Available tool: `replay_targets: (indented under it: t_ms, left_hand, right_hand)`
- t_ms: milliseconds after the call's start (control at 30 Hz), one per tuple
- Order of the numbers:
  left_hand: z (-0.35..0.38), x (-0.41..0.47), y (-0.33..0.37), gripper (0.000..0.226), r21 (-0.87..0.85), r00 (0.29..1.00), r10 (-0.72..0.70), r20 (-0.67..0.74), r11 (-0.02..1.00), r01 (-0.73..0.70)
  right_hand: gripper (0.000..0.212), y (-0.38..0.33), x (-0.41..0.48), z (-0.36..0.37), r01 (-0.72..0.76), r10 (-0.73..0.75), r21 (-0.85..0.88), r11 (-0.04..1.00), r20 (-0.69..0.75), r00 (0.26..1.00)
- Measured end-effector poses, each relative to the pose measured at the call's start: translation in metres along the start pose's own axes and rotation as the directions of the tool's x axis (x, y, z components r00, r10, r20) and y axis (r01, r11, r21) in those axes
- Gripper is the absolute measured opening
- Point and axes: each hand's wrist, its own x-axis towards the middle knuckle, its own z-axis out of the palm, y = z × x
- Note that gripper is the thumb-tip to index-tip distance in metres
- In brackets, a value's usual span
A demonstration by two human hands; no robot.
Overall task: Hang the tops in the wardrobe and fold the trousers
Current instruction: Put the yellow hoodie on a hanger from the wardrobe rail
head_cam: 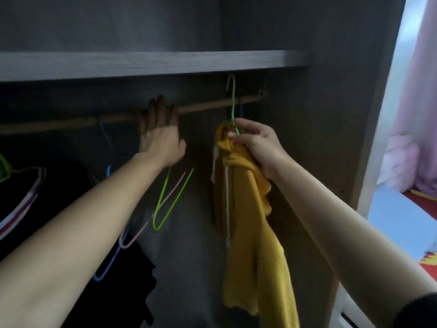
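A mustard-yellow top [250, 228] hangs bunched on a green wire hanger [233, 100], whose hook is raised at the wooden wardrobe rail [212, 106], near its right end. My right hand [257, 145] grips the hanger's neck together with the top's collar. My left hand [160, 133] reaches into the wardrobe with straight fingers laid against the rail, left of the yellow top. Whether the hook sits on the rail I cannot tell.
Empty green [170, 200], pink [142, 230] and blue [106, 263] wire hangers dangle below my left hand. Dark clothes [47, 200] hang at the left. A grey shelf [146, 63] runs above the rail. A bed with pink fabric [406, 185] lies outside at the right.
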Motion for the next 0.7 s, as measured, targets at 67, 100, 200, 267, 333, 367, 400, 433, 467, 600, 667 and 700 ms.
replay_targets:
  t_ms: [67,100,200,267,333,367,400,433,467,600,667,700]
  left_hand:
    - [0.011,0.013,-0.006,0.099,0.008,1.0,-0.005,-0.016,1.0,0.005]
    - [0.017,0.016,-0.008,0.105,0.013,0.999,-0.006,-0.041,1.0,0.007]
    - [0.035,0.02,-0.011,0.114,0.065,0.991,-0.001,-0.137,0.998,0.009]
    - [0.041,0.022,-0.01,0.115,0.079,0.985,-0.012,-0.17,0.997,0.026]
    - [0.045,0.023,-0.009,0.114,0.094,0.981,-0.009,-0.192,0.995,0.027]
    - [0.046,0.023,-0.009,0.114,0.099,0.98,-0.004,-0.199,0.995,0.024]
    - [0.047,0.024,-0.01,0.113,0.097,0.978,-0.001,-0.209,0.995,0.022]
    - [0.047,0.024,-0.01,0.113,0.091,0.976,-0.005,-0.218,0.996,0.026]
    - [0.046,0.024,-0.01,0.113,0.084,0.974,-0.012,-0.226,0.996,0.031]
    - [0.049,0.021,-0.01,0.11,0.075,0.97,-0.028,-0.242,0.996,0.047]
    - [0.051,0.02,-0.009,0.109,0.052,0.973,-0.04,-0.228,0.997,0.054]
    - [0.051,0.019,-0.01,0.108,0.038,0.976,-0.044,-0.215,0.998,0.053]
  right_hand:
    - [0.055,0.004,0.028,0.003,0.044,-0.044,-0.002,0.999,-0.003,0.999]
    - [0.057,0.008,0.042,0.005,0.049,-0.049,-0.017,0.999,-0.001,0.999]
    - [0.057,0.025,0.077,0.011,0.036,-0.034,-0.09,0.995,0.016,0.999]
    - [0.053,0.043,0.089,0.014,-0.012,0.016,-0.105,0.994,0.039,0.999]
    - [0.049,0.061,0.092,0.014,-0.027,0.031,-0.093,0.995,0.034,0.999]
    - [0.047,0.069,0.094,0.014,-0.019,0.021,-0.088,0.996,0.018,1.0]
    - [0.046,0.074,0.095,0.015,-0.002,0.003,-0.099,0.995,0.007,1.0]
    - [0.046,0.077,0.096,0.016,0.025,-0.025,-0.13,0.991,0.003,1.0]
    - [0.047,0.079,0.097,0.018,0.063,-0.063,-0.186,0.981,0.008,0.998]
    - [0.047,0.085,0.09,0.023,0.151,-0.15,-0.34,0.928,0.029,0.988]
    - [0.045,0.088,0.085,0.021,0.188,-0.196,-0.398,0.898,0.021,0.98]
    - [0.042,0.089,0.082,0.018,0.222,-0.243,-0.456,0.862,0.014,0.97]
